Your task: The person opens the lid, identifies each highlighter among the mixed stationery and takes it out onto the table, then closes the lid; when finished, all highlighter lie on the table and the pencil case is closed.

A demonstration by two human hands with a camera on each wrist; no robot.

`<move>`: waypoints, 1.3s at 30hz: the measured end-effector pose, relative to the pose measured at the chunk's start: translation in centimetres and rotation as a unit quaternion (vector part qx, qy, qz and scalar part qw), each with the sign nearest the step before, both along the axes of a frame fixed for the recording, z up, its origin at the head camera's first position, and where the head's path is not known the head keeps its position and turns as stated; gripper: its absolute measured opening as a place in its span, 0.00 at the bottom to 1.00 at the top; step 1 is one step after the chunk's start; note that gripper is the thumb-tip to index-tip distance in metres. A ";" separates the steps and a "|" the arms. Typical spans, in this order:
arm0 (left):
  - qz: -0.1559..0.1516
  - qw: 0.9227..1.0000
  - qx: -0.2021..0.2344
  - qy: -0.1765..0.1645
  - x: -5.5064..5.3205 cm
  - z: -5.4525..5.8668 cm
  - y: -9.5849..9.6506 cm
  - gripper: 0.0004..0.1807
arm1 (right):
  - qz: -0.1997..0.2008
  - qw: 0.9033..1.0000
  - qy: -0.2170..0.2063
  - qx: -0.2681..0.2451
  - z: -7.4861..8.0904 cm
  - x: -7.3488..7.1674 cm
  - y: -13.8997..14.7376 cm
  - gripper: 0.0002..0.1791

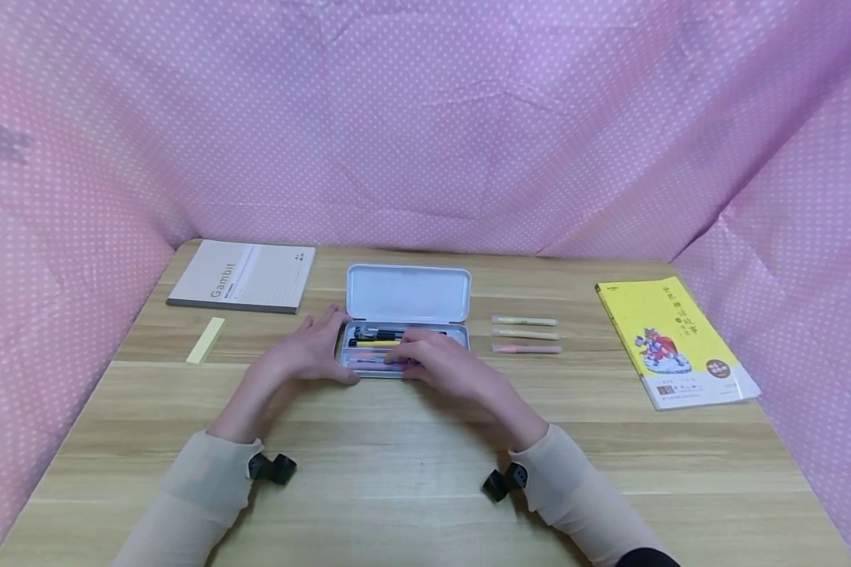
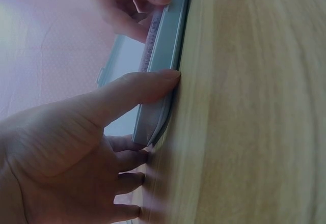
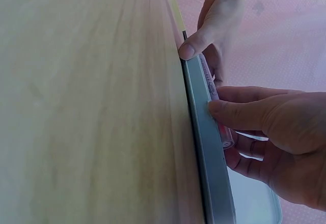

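A pale blue-grey pencil case (image 1: 408,293) lies with its lid raised at the back. My left hand (image 1: 305,350) holds its left end, the thumb at the front edge and the fingers round the side. Over the front of the case, my right hand (image 1: 445,366) pinches a clear-barrelled pink pen (image 3: 225,135) between thumb and fingers, close above the front wall. Printed lettering shows along this pen in the left wrist view. Behind it in the case lie a yellow-and-black pen (image 1: 372,343) and several black pens, partly covered by the right hand.
Right of the case lie two yellow pens (image 1: 525,334) and a pink one (image 1: 526,349). A yellow book (image 1: 655,315) is at the far right. At the left are a grey notebook (image 1: 269,276) and a pale yellow strip (image 1: 206,340). Pink dotted cloth (image 1: 425,157) hangs behind the table.
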State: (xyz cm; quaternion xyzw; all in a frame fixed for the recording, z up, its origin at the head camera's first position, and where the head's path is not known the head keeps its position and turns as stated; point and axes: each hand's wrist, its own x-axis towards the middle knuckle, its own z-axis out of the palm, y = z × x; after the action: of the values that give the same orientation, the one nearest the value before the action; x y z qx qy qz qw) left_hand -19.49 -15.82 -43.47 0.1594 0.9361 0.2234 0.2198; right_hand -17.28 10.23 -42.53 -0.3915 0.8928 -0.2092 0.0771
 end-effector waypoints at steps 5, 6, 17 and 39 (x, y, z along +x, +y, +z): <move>0.005 1.000 -0.007 -0.004 0.1 0.1 0.0 0.60 | -0.002 1.000 -0.006 -0.014 0.4 -0.1 0.6 0.14; 0.006 1.000 -0.009 -0.005 0.1 0.1 0.0 0.61 | -0.003 1.000 -0.005 -0.017 0.5 -0.1 0.8 0.14; 0.002 1.000 -0.005 -0.001 0.2 0.1 0.1 0.61 | -0.010 0.998 0.034 -0.058 0.9 0.2 7.3 0.14; 0.003 1.000 -0.007 -0.002 0.2 0.1 -0.1 0.62 | -0.110 0.992 0.046 -0.033 0.1 1.1 19.5 0.18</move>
State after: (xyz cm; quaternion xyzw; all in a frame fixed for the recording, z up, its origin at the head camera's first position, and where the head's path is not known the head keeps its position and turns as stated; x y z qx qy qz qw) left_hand -19.25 -15.91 -43.39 0.1542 0.9376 0.2184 0.2222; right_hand -16.14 29.75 -42.43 -0.3024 0.9257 -0.2272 -0.0006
